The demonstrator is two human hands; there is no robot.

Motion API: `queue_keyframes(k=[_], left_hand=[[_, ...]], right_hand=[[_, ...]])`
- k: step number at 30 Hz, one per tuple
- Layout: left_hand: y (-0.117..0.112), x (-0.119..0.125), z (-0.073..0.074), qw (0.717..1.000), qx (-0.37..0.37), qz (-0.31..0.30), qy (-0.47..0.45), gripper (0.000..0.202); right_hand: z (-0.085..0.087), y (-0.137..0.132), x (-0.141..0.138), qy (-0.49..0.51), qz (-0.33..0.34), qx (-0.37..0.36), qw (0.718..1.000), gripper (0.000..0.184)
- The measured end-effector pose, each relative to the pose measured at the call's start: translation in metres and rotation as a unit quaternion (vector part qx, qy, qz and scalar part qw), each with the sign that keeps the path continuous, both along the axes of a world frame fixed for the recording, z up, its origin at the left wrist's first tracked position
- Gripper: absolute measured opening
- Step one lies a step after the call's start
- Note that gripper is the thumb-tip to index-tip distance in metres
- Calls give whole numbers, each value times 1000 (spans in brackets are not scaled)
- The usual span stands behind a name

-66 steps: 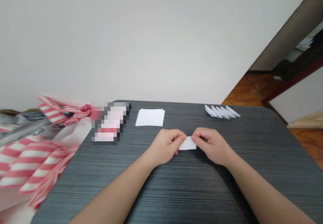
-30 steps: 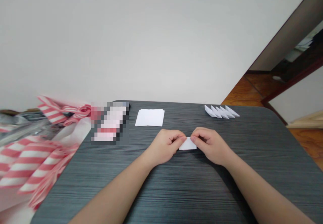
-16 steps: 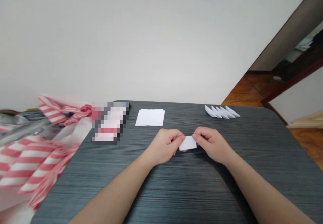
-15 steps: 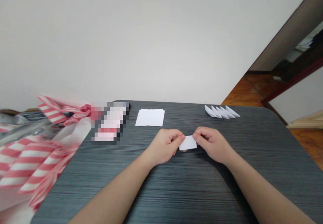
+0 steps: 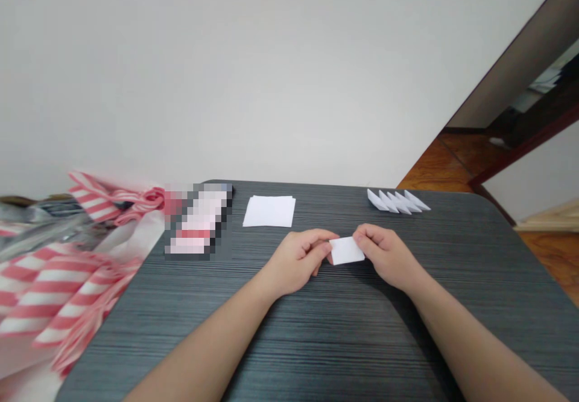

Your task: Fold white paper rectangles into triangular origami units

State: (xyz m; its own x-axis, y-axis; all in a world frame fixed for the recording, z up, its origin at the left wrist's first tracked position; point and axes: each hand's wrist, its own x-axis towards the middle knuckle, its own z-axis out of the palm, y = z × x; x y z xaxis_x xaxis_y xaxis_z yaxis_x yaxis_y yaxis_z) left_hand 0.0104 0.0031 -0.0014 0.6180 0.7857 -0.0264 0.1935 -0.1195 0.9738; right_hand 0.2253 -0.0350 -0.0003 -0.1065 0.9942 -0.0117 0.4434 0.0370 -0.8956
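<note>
A small white piece of paper (image 5: 346, 250), seemingly folded, is held just above the dark table between my two hands. My left hand (image 5: 302, 260) pinches its left edge between thumb and fingers. On the opposite side, my right hand (image 5: 389, 257) grips the upper right corner with thumb and forefinger. Beyond my left hand lies a stack of white paper sheets (image 5: 269, 211), slightly out of line with one another. Several folded white paper pieces (image 5: 397, 201) stand in an overlapping row past my right hand.
The dark wood-grain table (image 5: 289, 341) meets a white wall (image 5: 289, 76) at the back. A pixelated flat object (image 5: 199, 218) lies at its left edge. Red-and-white striped fabric (image 5: 58, 293) is heaped to the left, beside the table. Wooden floor (image 5: 429, 163) shows at the right.
The paper piece has shifted a little to the right and shows more of its face. My right hand now has its upper right corner; the left hand has barely moved.
</note>
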Motion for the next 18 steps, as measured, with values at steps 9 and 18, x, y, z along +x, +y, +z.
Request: queue_keyframes(k=[9,18], left_hand=[[1,-1,-1,1000,13,-2,22,29],[1,1,3,1000,-4,11,28,22]], right_hand=[[-1,0,1,-6,8,3,1000,28],[0,0,0,-26,30,36,999,25]])
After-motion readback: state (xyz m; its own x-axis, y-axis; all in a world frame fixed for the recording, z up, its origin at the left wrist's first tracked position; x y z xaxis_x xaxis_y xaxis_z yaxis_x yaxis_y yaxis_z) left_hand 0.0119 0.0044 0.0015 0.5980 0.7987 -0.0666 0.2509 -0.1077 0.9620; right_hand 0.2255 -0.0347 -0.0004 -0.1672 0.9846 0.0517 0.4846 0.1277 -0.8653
